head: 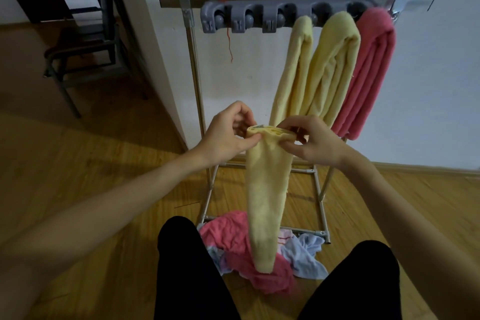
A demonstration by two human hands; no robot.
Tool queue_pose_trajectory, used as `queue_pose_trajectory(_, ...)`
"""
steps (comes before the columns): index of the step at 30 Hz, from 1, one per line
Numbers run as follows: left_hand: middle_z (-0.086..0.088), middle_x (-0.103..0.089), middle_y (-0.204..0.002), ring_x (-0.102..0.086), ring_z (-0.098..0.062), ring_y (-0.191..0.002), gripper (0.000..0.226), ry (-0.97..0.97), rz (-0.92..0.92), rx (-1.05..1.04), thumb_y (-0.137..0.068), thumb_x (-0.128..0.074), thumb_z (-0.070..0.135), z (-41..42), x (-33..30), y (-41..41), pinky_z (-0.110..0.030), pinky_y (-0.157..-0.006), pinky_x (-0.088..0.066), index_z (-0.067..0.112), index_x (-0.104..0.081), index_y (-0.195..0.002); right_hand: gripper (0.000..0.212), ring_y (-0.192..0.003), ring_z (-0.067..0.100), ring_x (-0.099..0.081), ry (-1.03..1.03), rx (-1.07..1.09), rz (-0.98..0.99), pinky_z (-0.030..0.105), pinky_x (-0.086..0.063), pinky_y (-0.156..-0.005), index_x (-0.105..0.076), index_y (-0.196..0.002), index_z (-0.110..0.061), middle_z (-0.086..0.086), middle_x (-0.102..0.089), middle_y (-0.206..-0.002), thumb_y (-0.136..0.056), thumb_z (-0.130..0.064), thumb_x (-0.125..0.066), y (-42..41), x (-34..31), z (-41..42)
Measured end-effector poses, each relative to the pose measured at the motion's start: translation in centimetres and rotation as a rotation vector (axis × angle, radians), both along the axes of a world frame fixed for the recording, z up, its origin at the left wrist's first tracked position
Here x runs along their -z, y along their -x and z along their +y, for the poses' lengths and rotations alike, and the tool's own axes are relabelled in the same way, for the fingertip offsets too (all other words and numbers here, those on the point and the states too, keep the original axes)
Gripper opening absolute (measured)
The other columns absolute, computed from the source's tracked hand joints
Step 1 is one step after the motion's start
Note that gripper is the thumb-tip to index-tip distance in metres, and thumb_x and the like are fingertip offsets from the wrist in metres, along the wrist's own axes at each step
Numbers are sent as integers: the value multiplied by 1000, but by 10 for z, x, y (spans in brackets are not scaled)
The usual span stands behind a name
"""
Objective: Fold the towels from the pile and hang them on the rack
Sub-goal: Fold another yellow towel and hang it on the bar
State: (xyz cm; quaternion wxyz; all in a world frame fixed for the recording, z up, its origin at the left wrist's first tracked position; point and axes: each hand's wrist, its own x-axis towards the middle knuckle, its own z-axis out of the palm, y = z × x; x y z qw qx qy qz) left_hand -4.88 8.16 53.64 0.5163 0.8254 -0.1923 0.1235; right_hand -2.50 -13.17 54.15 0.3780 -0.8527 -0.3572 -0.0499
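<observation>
Just one view here, a wide-angle cam on the person's head, tilted forward and down. Both forearms come in from the bottom corners and meet mid-frame, pretty close to the lens. The rack stands just beyond, its top bar running across the upper part of the frame against a white wall. Wood floor fills the left side and the bottom, and straight lines bow toward the edges.
</observation>
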Motion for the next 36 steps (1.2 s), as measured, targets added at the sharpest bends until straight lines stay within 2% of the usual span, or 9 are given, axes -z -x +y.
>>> queue_pose_trajectory(5,-12,-66,-87,-65,-30,-78,32,19,-15,-14,-75,-76,0,-5,-7,1,-46,-72,-55,-4,-52,-96,17,-58,2,-53,50,-65,24,11,-37,-55,-71,-91,-13,-16,-59,-66,-78,-22,-77,-2,-13,-3)
queue_pose_trajectory(10,-11,-67,-88,-66,-28,-80,32,61,-29,-20,-75,-76,2,2,-14,9,-39,-72,-57,-4,-53,-97,9,-64,6,-47,19,-65,-50,11,-36,-62,-65,-81,-12,-7,-50,-74,-85,-17,-70,-10,-14,11)
queue_pose_trajectory(14,-4,-65,-96,-66,-16,-87,42,151,-4,-46,-70,-81,7,16,-12,16,-25,-75,-57,4,-56,-104,11,-66,7,-49,-64,-72,-27,18,-38,-61,-62,-89,-9,-4,-55,-72,-92,-19,-59,-11,-19,26)
queue_pose_trajectory(18,3,-66,-102,-66,-9,-89,55,101,211,-53,-60,-87,11,37,41,22,-24,-79,-56,21,-58,-106,16,-67,9,-49,-118,-90,2,21,-39,-62,-61,-90,-7,7,-56,-72,-91,-22,-56,-12,-22,39)
queue_pose_trajectory(23,-8,-70,-98,-67,-19,-91,44,14,510,-29,-66,-84,3,45,128,18,-27,-78,-56,10,-65,-105,15,-68,16,-52,-134,-76,-31,25,-40,-64,-61,-92,-5,11,-59,-76,-92,-19,-56,-16,-25,42)
queue_pose_trajectory(27,4,-67,-89,-64,7,-74,29,-16,560,-42,-75,-77,7,38,150,1,-11,-68,-50,5,-68,-102,12,-68,22,-53,-168,-29,-69,28,-41,-62,-62,-93,-5,10,-59,-75,-93,-16,-56,-16,-29,34)
queue_pose_trajectory(29,-1,-68,-95,-64,1,-81,29,-60,590,-42,-81,-72,10,31,156,-10,-9,-70,-49,0,-66,-108,10,-65,12,-49,-217,17,-78,22,-39,-60,-61,-92,-3,3,-56,-71,-94,-12,-56,-15,-29,24)
queue_pose_trajectory(32,-8,-68,-103,-64,-19,-93,24,-68,582,-58,-87,-67,15,21,159,-22,-26,-81,-50,2,-65,-107,11,-61,2,-43,-308,175,-92,17,-35,-58,-59,-86,-3,-6,-48,-66,-94,-11,-56,-12,-20,4)
queue_pose_trajectory(36,-8,-66,-86,-64,-29,-86,11,33,413,-222,-90,-60,7,24,151,-32,-37,-73,-48,18,-60,-88,26,-54,4,-33,-449,509,-71,20,-29,-51,-45,-68,-11,-5,-37,-58,-92,-8,-55,-11,11,-30)
